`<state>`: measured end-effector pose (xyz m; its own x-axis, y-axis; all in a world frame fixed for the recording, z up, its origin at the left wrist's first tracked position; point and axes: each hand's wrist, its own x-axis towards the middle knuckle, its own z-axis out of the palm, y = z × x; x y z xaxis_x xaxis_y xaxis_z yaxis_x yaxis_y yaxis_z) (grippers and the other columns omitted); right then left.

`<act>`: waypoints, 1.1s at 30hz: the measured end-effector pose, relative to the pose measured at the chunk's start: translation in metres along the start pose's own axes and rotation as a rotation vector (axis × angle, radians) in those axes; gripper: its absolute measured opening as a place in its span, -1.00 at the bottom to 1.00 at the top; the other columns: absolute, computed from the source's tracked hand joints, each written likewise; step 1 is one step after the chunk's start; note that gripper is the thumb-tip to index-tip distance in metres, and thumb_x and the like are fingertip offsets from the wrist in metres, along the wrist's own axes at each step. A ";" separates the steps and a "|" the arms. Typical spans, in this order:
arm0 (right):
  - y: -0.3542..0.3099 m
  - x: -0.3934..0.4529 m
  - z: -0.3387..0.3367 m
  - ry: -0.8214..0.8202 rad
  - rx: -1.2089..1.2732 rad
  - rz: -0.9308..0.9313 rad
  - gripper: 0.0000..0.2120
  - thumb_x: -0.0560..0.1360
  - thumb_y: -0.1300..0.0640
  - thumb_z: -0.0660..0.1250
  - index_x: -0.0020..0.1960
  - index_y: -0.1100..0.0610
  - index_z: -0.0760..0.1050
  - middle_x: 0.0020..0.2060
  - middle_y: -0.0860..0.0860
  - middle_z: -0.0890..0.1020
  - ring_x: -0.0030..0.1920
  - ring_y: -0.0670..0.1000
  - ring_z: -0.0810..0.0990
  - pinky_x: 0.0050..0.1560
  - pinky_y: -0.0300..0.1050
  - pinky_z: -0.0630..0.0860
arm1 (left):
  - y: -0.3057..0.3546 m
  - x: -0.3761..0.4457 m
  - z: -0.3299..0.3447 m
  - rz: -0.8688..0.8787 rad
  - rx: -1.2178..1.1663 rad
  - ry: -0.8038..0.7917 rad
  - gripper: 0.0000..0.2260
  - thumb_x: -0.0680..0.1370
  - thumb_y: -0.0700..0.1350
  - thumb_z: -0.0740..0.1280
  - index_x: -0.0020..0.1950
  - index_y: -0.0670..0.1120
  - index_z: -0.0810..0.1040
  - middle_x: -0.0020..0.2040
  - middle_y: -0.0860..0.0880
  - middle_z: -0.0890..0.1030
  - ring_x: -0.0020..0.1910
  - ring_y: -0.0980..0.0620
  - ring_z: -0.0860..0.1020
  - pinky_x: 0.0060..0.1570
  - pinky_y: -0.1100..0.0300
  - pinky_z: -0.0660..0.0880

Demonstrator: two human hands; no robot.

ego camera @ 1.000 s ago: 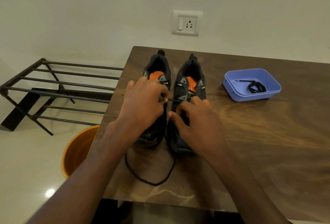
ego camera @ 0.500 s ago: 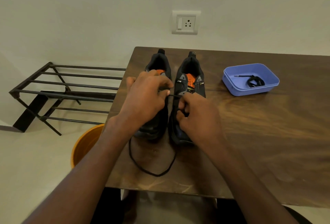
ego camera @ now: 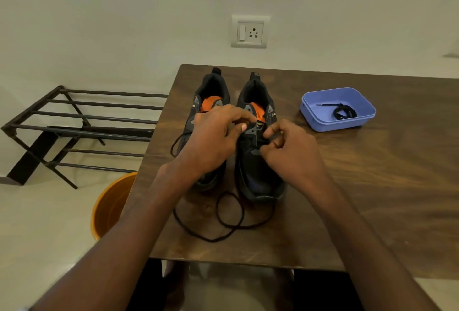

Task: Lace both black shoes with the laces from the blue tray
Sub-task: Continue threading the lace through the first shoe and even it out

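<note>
Wooden table (ego camera: 372, 186) against wall (ego camera: 124, 12), socket (ego camera: 250, 31) above.

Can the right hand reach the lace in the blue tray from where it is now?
Probably yes. The right hand is beside the blue tray, with only bare table between them, and the lace lies uncovered. Its fingers are busy at the right shoe.

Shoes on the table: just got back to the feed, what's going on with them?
A person is lacing the right-hand black shoe. Both hands work at its eyelets: the left hand and right hand each pinch the black lace, whose slack loops on the table before the toes. A second lace waits in the blue tray.
</note>
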<state>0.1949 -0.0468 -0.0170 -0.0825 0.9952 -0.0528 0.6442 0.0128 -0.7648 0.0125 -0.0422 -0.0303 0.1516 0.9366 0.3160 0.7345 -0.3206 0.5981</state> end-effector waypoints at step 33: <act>0.009 0.006 -0.020 0.269 0.381 -0.397 -0.83 0.70 0.13 0.23 -0.01 0.15 0.53 -0.22 -0.12 0.55 -0.20 -0.17 0.53 -0.17 -0.27 0.47 | 0.035 -0.003 -0.003 0.081 -0.125 -0.113 -0.47 0.61 0.20 0.29 0.55 0.08 0.38 0.44 0.10 0.51 0.47 0.11 0.42 0.50 -0.21 0.26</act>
<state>0.2149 -0.0388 -0.0115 -0.0336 0.9115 0.4098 0.2825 0.4020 -0.8710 0.0360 -0.0567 -0.0076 0.2850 0.9148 0.2864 0.6303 -0.4039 0.6630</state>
